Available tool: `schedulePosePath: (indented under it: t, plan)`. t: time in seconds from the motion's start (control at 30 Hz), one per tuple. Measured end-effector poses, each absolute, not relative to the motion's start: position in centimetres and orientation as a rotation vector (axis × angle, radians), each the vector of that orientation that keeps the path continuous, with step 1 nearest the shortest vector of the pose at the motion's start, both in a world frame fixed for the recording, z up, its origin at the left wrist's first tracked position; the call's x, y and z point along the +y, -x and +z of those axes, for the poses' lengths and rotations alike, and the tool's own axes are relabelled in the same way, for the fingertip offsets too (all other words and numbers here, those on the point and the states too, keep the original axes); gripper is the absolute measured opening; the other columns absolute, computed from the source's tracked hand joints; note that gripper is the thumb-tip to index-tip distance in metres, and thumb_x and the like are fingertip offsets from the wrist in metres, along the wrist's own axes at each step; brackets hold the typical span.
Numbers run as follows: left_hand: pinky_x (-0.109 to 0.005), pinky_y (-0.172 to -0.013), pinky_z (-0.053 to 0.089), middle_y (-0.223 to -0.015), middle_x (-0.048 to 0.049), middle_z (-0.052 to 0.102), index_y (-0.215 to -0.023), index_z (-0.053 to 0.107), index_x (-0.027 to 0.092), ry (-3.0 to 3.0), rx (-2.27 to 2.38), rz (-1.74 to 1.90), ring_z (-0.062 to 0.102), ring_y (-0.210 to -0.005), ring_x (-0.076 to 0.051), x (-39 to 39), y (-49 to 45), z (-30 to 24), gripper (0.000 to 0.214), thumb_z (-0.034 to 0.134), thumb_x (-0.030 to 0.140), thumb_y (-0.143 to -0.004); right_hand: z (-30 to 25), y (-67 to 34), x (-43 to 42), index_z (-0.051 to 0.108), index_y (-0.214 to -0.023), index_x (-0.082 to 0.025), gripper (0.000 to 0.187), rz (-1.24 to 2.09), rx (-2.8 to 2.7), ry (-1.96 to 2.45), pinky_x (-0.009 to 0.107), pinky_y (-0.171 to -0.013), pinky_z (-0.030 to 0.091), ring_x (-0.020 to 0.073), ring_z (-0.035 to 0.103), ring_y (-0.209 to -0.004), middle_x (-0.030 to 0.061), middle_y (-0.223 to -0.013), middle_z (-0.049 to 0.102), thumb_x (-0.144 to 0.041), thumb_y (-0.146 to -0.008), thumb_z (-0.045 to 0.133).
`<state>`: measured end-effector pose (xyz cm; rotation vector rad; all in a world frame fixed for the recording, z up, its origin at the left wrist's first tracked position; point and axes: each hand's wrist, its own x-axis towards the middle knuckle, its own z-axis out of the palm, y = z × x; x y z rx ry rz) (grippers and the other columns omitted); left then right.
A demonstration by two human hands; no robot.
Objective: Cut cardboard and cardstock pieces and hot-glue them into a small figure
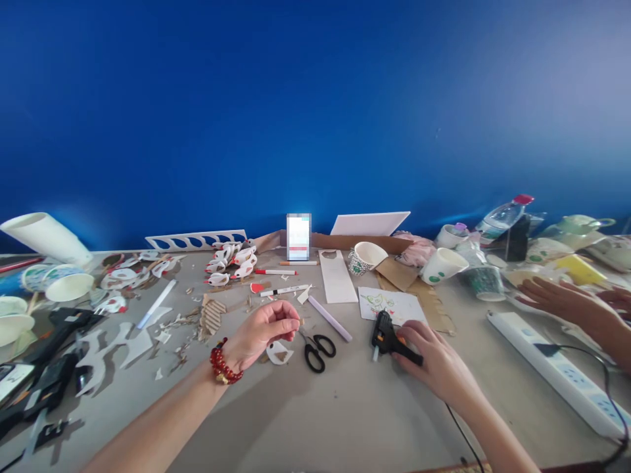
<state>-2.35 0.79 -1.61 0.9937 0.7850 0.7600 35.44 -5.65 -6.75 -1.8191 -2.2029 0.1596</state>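
Observation:
My left hand (263, 332), with a red bead bracelet (223, 364) at the wrist, is raised a little over the grey table (320, 414). Its fingers pinch a tiny brown scrap (300, 321). My right hand (434, 358) lies on the table and grips a black glue gun (387, 336) by its handle, nozzle toward me and to the left. Black scissors (318, 348) lie between my hands. A white cut-out piece (280, 353) lies just under my left hand.
Another person's hands (572, 303) rest at the right, beside a white power strip (557, 371). Paper cups (444, 264), markers (283, 290), a drawing on paper (389, 304), cardboard scraps, white cut-outs (231, 259) and a plastic bottle (503, 215) crowd the table's far half.

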Motion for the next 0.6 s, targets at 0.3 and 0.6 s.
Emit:
schedulePosePath:
  t: [0.3,0.6]
  plan:
    - [-0.019,-0.063,0.045,-0.077,0.0014,0.059,-0.085,0.063,0.016,-0.883,0.916,0.798,0.057,-0.066,-0.008,-0.7,4.9,-4.4,0.023,0.079,0.027,-0.073,-5.9,-36.9,-4.7,0.061,-0.104,-0.022,0.039,0.971,-1.018,1.411,0.033,-0.066,0.051,0.024,0.063,-0.078,0.0097,-0.102,0.068,-0.047,-0.075,0.065]
    - [-0.02,-0.068,0.048,-0.075,-0.0008,0.064,-0.083,0.067,0.015,-0.814,0.903,0.997,0.058,-0.068,-0.009,-0.7,4.9,-4.5,0.025,0.083,0.029,-0.069,-2.1,-22.2,-3.9,0.069,-0.085,-0.011,0.032,1.807,-0.999,0.777,0.025,-0.048,0.038,0.0123,0.045,-0.049,0.0024,-0.056,0.054,-0.041,-0.075,0.066]
